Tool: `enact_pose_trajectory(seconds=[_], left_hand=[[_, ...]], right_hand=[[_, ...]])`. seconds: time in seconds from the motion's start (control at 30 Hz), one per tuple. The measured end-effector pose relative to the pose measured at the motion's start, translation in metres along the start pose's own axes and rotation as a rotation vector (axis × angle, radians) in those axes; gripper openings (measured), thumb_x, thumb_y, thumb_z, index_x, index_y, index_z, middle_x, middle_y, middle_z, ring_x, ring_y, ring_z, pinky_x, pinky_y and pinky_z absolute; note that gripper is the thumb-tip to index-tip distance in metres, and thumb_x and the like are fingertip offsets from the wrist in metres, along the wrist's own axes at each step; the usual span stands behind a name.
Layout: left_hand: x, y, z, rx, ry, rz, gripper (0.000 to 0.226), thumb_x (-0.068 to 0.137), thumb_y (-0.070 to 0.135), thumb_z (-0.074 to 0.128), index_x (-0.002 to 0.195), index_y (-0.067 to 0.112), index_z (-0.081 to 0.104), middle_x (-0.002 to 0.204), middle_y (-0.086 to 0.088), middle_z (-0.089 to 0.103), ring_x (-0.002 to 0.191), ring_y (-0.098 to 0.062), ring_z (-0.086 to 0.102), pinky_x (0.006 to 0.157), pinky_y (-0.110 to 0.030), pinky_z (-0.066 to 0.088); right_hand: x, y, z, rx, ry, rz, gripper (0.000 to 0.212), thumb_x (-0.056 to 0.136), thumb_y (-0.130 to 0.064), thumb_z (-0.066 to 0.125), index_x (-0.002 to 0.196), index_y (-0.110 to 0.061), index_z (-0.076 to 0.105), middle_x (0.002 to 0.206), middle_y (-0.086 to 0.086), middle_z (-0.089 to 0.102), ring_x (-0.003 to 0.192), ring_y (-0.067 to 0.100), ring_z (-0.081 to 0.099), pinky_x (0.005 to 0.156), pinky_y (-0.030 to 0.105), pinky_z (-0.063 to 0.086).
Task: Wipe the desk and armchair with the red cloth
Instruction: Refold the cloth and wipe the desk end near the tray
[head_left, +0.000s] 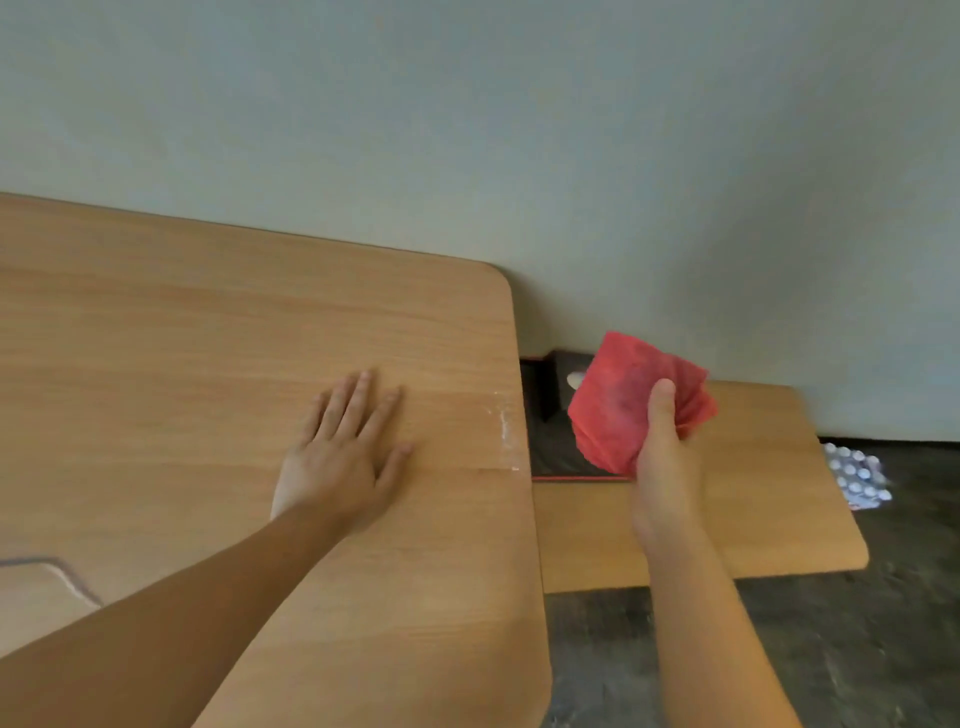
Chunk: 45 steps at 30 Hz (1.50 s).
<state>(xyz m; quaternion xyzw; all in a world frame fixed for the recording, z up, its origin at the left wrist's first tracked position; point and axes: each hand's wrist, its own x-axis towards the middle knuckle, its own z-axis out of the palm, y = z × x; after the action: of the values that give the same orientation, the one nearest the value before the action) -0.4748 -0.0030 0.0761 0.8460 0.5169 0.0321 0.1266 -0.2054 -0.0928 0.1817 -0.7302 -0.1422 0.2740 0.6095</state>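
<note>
1. Your right hand (662, 457): raised off to the right of the desk, thumb up across the front of the red cloth (631, 400), fingers closed behind it; clamped on the cloth
2. Red cloth: folded or bunched into a rough fan, held in the air above the lower shelf, touching no surface; a darker patch shows near its middle, just left of your thumb
3. Your left hand (345, 457): palm down and flat on the desk top, fingers spread apart and pointing toward the wall, holding nothing
4. Desk (208, 353): light wood-grain top with rounded corners, pushed against the wall; a whitish streak (503, 423) runs along its right edge, just right of your left hand
5. Lower shelf (769, 499): same wood finish, sits below and to the right of the desk top, under your right hand
6. Dark item (545, 395): black, with a red edge at its near side, on the shelf against the wall, partly hidden by the cloth; kind not clear
7. Blister pack (857, 475): silver with white pills, beyond the shelf's right end, blurred
8. Floor (857, 649): dark, below the shelf
9. Wall (467, 130): plain pale grey-green
</note>
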Motion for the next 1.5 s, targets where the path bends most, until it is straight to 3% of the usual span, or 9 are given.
enact_pose_trajectory(seconds=[0.13, 0.33, 0.43, 0.53, 0.63, 0.73, 0.8, 0.97, 1.5], left_hand=[[0.002, 0.0, -0.001, 0.034, -0.024, -0.019, 0.073, 0.095, 0.067, 0.002, 0.159, 0.032, -0.003, 0.168, -0.001, -0.003, 0.154, -0.017, -0.01, 0.125, -0.043, 0.004], [0.001, 0.001, -0.004, 0.06, -0.046, -0.023, 0.073, 0.096, 0.065, 0.003, 0.159, 0.029, -0.004, 0.168, -0.001, -0.005, 0.154, -0.018, -0.012, 0.125, -0.044, 0.006], [0.001, 0.002, -0.006, 0.062, -0.049, -0.014, 0.073, 0.097, 0.065, 0.006, 0.159, 0.028, -0.002, 0.168, -0.001, -0.004, 0.154, -0.018, -0.01, 0.125, -0.045, 0.006], [0.001, 0.002, -0.007, 0.05, -0.05, -0.008, 0.073, 0.097, 0.064, 0.009, 0.159, 0.028, 0.0, 0.168, -0.002, -0.003, 0.154, -0.018, -0.009, 0.125, -0.045, 0.006], [0.0, 0.002, -0.008, 0.051, -0.052, -0.01, 0.073, 0.097, 0.064, 0.008, 0.159, 0.026, 0.002, 0.168, -0.003, -0.001, 0.155, -0.019, -0.007, 0.125, -0.046, 0.006], [0.001, 0.001, -0.008, 0.063, -0.049, -0.016, 0.072, 0.098, 0.063, 0.008, 0.16, 0.026, 0.005, 0.168, -0.003, 0.001, 0.155, -0.02, -0.004, 0.125, -0.046, 0.007], [0.0, 0.001, -0.008, 0.066, -0.049, -0.011, 0.072, 0.098, 0.062, 0.009, 0.16, 0.026, 0.005, 0.168, -0.003, 0.001, 0.155, -0.02, -0.004, 0.125, -0.046, 0.008], [0.001, -0.001, -0.006, 0.063, -0.039, -0.006, 0.072, 0.098, 0.062, 0.01, 0.16, 0.025, 0.009, 0.168, -0.004, 0.006, 0.155, -0.021, -0.001, 0.125, -0.046, 0.008], [0.0, 0.002, -0.005, 0.054, -0.007, -0.006, 0.073, 0.097, 0.064, 0.011, 0.16, 0.026, 0.01, 0.168, -0.005, 0.007, 0.155, -0.02, -0.002, 0.125, -0.045, 0.007]], right_hand=[[0.034, 0.01, 0.043, -0.18, -0.019, -0.23, 0.037, 0.091, -0.057, 0.056, 0.114, -0.031, 0.067, 0.102, -0.018, 0.071, 0.103, 0.001, 0.067, 0.084, 0.016, 0.052], [0.077, 0.012, 0.089, -0.185, -0.001, -0.262, 0.019, 0.096, -0.051, 0.055, 0.094, -0.033, 0.063, 0.096, -0.012, 0.069, 0.099, 0.01, 0.067, 0.094, 0.041, 0.056], [0.08, 0.015, 0.096, -0.315, -0.011, -0.496, 0.03, 0.093, -0.054, 0.051, 0.099, -0.028, 0.065, 0.082, -0.023, 0.069, 0.085, -0.005, 0.065, 0.081, 0.021, 0.054], [0.073, 0.036, 0.087, -0.763, -0.387, -0.646, 0.051, 0.097, -0.055, 0.047, 0.126, -0.017, 0.065, 0.117, 0.001, 0.073, 0.114, 0.018, 0.064, 0.097, 0.035, 0.052], [0.067, 0.052, 0.073, -0.994, -0.745, -0.658, 0.058, 0.098, -0.059, 0.032, 0.145, -0.029, 0.049, 0.154, -0.014, 0.041, 0.147, 0.005, 0.028, 0.12, 0.027, 0.022], [0.074, 0.038, 0.075, -0.713, -0.627, -0.642, 0.062, 0.099, -0.064, 0.019, 0.136, -0.033, 0.058, 0.133, -0.032, 0.052, 0.128, -0.015, 0.038, 0.111, 0.011, 0.025], [0.086, 0.03, 0.091, -0.656, -0.525, -0.587, 0.056, 0.102, -0.056, 0.021, 0.139, -0.031, 0.054, 0.139, -0.023, 0.054, 0.134, -0.007, 0.041, 0.114, 0.019, 0.028], [0.087, 0.05, 0.128, -1.052, -0.637, -0.491, 0.065, 0.105, -0.049, 0.026, 0.159, -0.017, 0.007, 0.169, 0.002, 0.0, 0.154, 0.026, -0.006, 0.125, 0.042, 0.002], [0.011, 0.076, 0.09, -1.251, -0.557, -0.556, 0.076, 0.093, -0.068, 0.011, 0.159, -0.031, 0.003, 0.169, -0.002, -0.005, 0.154, 0.025, -0.012, 0.124, 0.053, -0.001]])
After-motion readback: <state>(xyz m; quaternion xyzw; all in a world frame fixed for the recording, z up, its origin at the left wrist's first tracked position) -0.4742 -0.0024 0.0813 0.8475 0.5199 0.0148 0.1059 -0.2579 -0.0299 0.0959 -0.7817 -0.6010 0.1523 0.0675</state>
